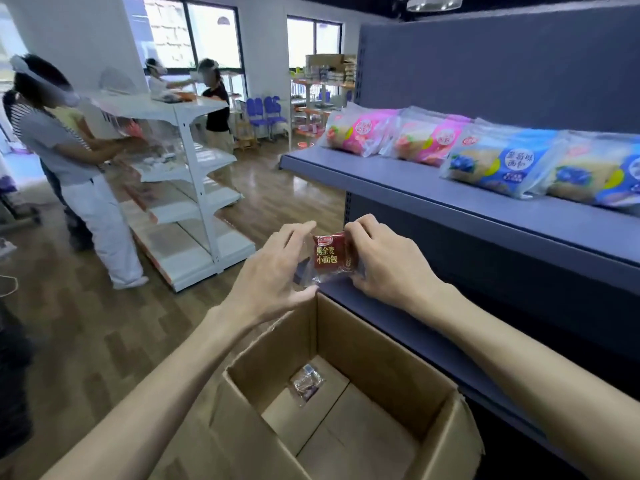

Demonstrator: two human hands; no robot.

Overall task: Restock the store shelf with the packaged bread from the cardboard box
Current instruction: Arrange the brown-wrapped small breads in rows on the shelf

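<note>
A small dark red bread packet (330,256) with gold characters is held up above the open cardboard box (381,355). My left hand (273,271) pinches its left edge and my right hand (388,261) grips its right edge. One more small clear-wrapped packet (307,381) lies on the box floor. The dark blue store shelf (433,181) at right carries two pink bread bags (360,131) and two blue bread bags (502,164) on its upper board. A lower board (415,337) runs just behind the box.
A white shelving unit (187,188) stands to the left on the wooden floor, with several people working around it. More racks and blue chairs (266,112) stand at the back by the windows.
</note>
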